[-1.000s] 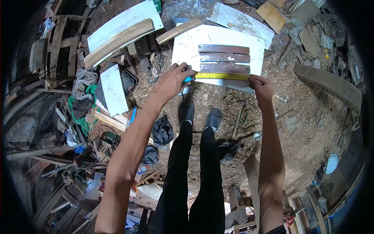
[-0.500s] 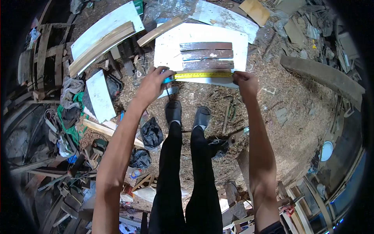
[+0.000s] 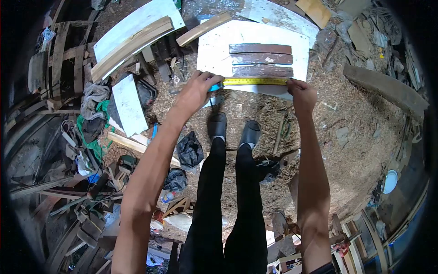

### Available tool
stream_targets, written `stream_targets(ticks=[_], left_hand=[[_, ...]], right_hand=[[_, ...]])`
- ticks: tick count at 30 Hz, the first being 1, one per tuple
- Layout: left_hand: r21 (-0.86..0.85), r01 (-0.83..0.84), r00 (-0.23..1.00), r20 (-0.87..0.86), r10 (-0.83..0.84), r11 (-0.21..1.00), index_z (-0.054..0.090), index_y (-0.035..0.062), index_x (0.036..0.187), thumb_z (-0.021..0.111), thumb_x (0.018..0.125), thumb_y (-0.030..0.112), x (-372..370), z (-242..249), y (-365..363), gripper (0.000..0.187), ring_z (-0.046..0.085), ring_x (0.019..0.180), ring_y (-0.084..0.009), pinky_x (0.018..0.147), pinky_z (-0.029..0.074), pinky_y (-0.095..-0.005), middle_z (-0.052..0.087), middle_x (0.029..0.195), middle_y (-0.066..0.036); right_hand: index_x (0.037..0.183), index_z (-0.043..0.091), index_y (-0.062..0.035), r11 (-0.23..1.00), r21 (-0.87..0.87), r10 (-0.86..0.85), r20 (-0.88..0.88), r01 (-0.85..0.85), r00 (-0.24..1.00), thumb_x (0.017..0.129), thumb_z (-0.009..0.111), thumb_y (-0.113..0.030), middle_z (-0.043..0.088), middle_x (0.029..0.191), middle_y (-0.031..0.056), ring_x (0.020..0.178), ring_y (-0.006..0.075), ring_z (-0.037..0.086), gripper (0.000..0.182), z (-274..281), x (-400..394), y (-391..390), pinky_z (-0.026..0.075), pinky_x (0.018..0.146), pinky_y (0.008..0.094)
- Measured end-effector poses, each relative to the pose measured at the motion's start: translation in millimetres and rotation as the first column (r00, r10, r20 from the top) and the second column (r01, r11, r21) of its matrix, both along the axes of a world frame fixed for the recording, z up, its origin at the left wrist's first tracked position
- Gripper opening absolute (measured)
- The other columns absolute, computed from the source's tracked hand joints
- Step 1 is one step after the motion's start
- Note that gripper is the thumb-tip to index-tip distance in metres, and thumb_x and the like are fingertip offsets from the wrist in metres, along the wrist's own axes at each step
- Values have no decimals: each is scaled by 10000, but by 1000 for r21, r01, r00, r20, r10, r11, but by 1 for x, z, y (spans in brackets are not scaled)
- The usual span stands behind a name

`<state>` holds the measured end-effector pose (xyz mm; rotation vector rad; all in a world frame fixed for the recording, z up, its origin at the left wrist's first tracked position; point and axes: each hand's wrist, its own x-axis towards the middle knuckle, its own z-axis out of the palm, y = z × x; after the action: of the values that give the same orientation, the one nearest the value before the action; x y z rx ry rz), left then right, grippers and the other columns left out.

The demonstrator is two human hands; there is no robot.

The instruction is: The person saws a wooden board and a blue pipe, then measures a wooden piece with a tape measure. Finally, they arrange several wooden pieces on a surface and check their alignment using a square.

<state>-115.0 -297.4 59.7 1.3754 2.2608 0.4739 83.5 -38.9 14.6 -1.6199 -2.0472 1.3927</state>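
My left hand [image 3: 195, 95] is closed around the blue case of a tape measure [image 3: 216, 86]. From it the yellow blade [image 3: 255, 81] runs out to the right, and its far end is pinched in the fingers of my right hand [image 3: 303, 96]. The stretched blade lies just on the near side of several dark brown wooden slats [image 3: 262, 71], roughly parallel to them. Those slats rest side by side on a white board [image 3: 212, 43], close to its near edge. My left fingers hide most of the case.
Long wooden planks [image 3: 132, 48] lie on another white panel to the left. A thick curved timber [image 3: 385, 91] is on the right. Near my feet are a hammer-like tool [image 3: 279, 134] and a black plastic bag [image 3: 190, 150]. Wood scraps [image 3: 91, 223] are piled at lower left.
The whole view has shifted, so the board, slats and both hands appear farther right and slightly higher. The tape remains stretched between my hands, with little change relative to the slats.
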Motion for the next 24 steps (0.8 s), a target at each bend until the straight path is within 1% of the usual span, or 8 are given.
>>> stream_targets(ticks=[4, 6, 8, 10, 17, 19, 21, 24], left_hand=[[35, -30, 999, 43, 29, 999, 597, 158, 1201, 671, 736, -19, 5, -1, 6, 503, 554, 1060, -338, 899, 504, -430, 621, 1099, -118], [18, -28, 997, 72, 26, 999, 588, 162, 1214, 667, 740, -18, 10, -4, 10, 513, 555, 1055, -342, 885, 514, -430, 615, 1113, -122], [50, -2, 1000, -9, 3, 999, 581, 164, 1223, 669, 742, -9, 15, -8, 18, 519, 556, 1049, -343, 877, 519, -426, 609, 1126, -123], [38, -18, 1000, 5, 18, 999, 586, 159, 1215, 660, 739, -19, 17, -3, 23, 514, 556, 1045, -339, 869, 520, -428, 611, 1127, -110], [81, -40, 996, 78, 34, 996, 638, 137, 1127, 676, 724, -2, 3, -4, 18, 428, 570, 989, -328, 851, 518, -420, 646, 1037, -93], [94, -39, 996, 86, 31, 995, 645, 132, 1115, 685, 721, 8, 1, -1, 21, 415, 574, 975, -326, 848, 518, -418, 651, 1018, -93], [-8, -49, 987, 151, 49, 999, 624, 73, 1156, 694, 719, -7, -1, 1, 23, 450, 586, 987, -356, 909, 484, -435, 650, 1059, -138], [1, -53, 988, 144, 52, 999, 622, 72, 1158, 694, 722, -1, -1, 2, 22, 448, 587, 1001, -354, 913, 479, -438, 652, 1065, -141]], right_hand=[[970, 720, 47, 992, -125, -30, -202, 5, 979, 803, 740, -73, 709, 766, 85, 657, 126, 642, 206, -1, 3, 7, 507, 603, 249], [972, 717, 53, 991, -131, -32, -128, 15, 991, 814, 732, -73, 702, 764, 94, 664, 123, 645, 202, 2, 10, 16, 522, 609, 252], [977, 712, 60, 985, -166, -66, -130, 44, 989, 814, 731, -52, 695, 757, 102, 665, 124, 648, 199, -1, 12, 24, 534, 610, 247], [975, 708, 69, 968, -230, -136, -156, 98, 978, 811, 733, -32, 690, 754, 104, 648, 130, 648, 194, 6, 10, 25, 541, 606, 240], [959, 705, 77, 978, -165, -145, -120, 124, 982, 814, 735, -32, 686, 756, 100, 620, 131, 640, 183, 4, 8, 22, 544, 597, 238], [993, 674, 99, 967, -236, -125, -94, 100, 988, 857, 698, -29, 679, 897, 132, 733, 164, 656, 189, 6, 8, 24, 590, 705, 263], [998, 670, 102, 965, -242, -123, -88, 99, 988, 858, 697, -29, 678, 900, 134, 739, 166, 658, 194, 6, 8, 25, 590, 708, 265], [1001, 666, 106, 961, -258, -126, -91, 99, 988, 859, 697, -32, 678, 903, 139, 751, 171, 662, 200, 8, 9, 25, 590, 712, 269]])
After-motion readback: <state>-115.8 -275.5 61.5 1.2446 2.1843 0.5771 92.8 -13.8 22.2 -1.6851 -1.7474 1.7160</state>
